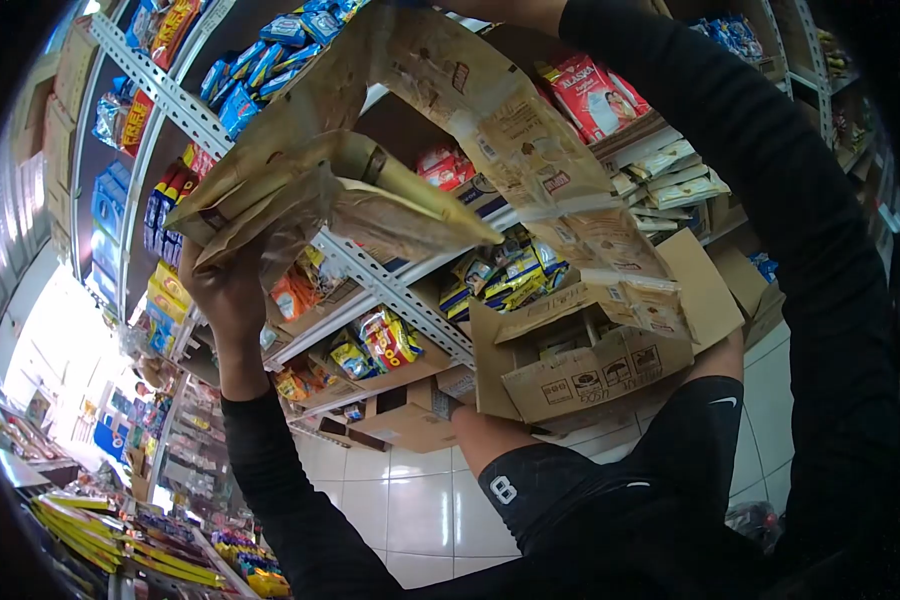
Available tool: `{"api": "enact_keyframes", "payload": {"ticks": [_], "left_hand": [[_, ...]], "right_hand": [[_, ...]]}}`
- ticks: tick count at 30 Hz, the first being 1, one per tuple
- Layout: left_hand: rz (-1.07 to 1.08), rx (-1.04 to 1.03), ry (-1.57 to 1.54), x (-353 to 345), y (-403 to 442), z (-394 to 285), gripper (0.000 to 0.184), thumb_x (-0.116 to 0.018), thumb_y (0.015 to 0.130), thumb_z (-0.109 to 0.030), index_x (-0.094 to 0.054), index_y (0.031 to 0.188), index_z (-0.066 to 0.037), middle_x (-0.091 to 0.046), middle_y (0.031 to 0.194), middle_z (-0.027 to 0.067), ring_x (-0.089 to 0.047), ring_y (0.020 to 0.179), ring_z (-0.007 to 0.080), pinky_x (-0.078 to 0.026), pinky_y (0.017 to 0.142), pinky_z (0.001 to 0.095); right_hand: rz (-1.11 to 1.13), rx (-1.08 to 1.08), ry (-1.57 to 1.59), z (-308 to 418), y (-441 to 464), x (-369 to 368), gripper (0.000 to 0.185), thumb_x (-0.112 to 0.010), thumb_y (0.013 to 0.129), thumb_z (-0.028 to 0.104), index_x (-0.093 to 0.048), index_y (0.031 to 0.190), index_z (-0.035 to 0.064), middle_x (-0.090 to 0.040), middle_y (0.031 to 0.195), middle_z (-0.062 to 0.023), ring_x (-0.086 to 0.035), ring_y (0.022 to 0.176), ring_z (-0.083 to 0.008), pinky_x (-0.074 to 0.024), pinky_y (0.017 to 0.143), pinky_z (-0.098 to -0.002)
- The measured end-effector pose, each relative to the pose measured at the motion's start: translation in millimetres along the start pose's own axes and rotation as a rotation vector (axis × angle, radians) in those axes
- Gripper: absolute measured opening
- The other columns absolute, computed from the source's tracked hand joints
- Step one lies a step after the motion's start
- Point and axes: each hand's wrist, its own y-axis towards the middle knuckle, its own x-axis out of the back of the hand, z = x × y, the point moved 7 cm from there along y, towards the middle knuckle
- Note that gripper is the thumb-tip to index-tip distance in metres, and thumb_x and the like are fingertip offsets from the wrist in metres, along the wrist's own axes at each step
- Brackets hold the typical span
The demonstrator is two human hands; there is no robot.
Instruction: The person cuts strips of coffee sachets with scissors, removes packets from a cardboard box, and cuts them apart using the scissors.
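My left hand (pixel 222 290) is raised on the left, its fingers closed round a folded bunch of brown sachet strips (pixel 515 140). From that bunch the joined sachets rise to the top of the view, then trail down to the right. The strip's lower end hangs over an open cardboard box (pixel 595 375) at my legs, its flaps spread. Only part of my right hand (pixel 505 10) shows at the top edge, close to the upper bend of the strip. Its fingers are cut off by the frame, so its grip is hidden.
Metal shelving (pixel 390 300) stands right in front, with blue packs (pixel 280 55), red Alaska packs (pixel 595 95) and yellow packs (pixel 510 275). A brown carton (pixel 400 415) sits low by my knee. More goods (pixel 120 535) lie at the lower left.
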Motion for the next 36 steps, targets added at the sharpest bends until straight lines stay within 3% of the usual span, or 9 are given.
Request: {"api": "enact_keyframes", "payload": {"ticks": [3,8,12,22,28,36], "left_hand": [[-0.021,-0.029,0.208,8.6,1.1,-4.0,0.036,-0.068,0.078,0.005,-0.056,0.113,0.003,-0.064,0.105,0.0091,-0.062,0.092,0.0142,-0.051,0.079,0.0273],[-0.059,-0.038,0.209,16.0,1.0,-7.2,0.035,-0.068,0.079,0.004,-0.056,0.112,0.002,-0.064,0.104,0.0085,-0.061,0.091,0.0134,-0.051,0.078,0.0269],[-0.111,-0.042,0.176,20.9,-0.3,-9.3,0.036,-0.070,0.077,0.004,-0.058,0.111,0.003,-0.065,0.104,0.0085,-0.062,0.091,0.0146,-0.050,0.082,0.0285],[-0.090,-0.021,0.245,32.1,-4.9,-6.7,0.036,-0.067,0.077,0.005,-0.056,0.112,0.003,-0.064,0.101,0.0077,-0.062,0.088,0.0144,-0.050,0.078,0.0271],[0.044,0.025,0.136,5.3,-11.5,-12.1,0.039,-0.069,0.076,0.003,-0.055,0.113,0.004,-0.063,0.105,0.0090,-0.060,0.095,0.0150,-0.049,0.083,0.0278],[0.220,0.131,-0.063,-31.1,-29.5,-3.5,0.053,-0.070,0.075,0.006,-0.044,0.122,0.001,-0.058,0.110,0.0087,-0.057,0.104,0.0177,-0.048,0.090,0.0307]], "right_hand": [[0.037,-0.012,-0.040,3.8,-1.7,-1.3,0.021,-0.068,0.069,0.008,-0.061,0.083,-0.0058,-0.062,0.073,-0.0215,-0.063,0.066,-0.0283,-0.0473,0.061,-0.0348],[0.046,-0.023,0.011,2.9,-6.7,-8.2,0.023,-0.069,0.069,0.010,-0.060,0.083,-0.0055,-0.062,0.074,-0.0216,-0.062,0.067,-0.0310,-0.0469,0.061,-0.0367],[0.007,0.227,-0.021,25.0,-9.4,-12.2,0.019,-0.068,0.073,0.011,-0.057,0.081,-0.0028,-0.060,0.076,-0.0196,-0.057,0.071,-0.0336,-0.0447,0.065,-0.0380],[0.092,-0.052,-0.029,15.4,-16.6,-22.8,0.026,-0.065,0.074,0.014,-0.054,0.091,-0.0023,-0.060,0.079,-0.0221,-0.058,0.075,-0.0397,-0.0453,0.066,-0.0432],[0.008,-0.105,-0.110,10.6,-8.2,-16.7,0.029,-0.066,0.072,0.015,-0.057,0.091,-0.0048,-0.061,0.080,-0.0254,-0.059,0.079,-0.0417,-0.0462,0.069,-0.0452],[-0.082,0.029,-0.167,13.1,-1.0,-2.5,0.024,-0.065,0.069,0.011,-0.058,0.086,-0.0054,-0.061,0.077,-0.0261,-0.060,0.079,-0.0424,-0.0471,0.070,-0.0450]]}}
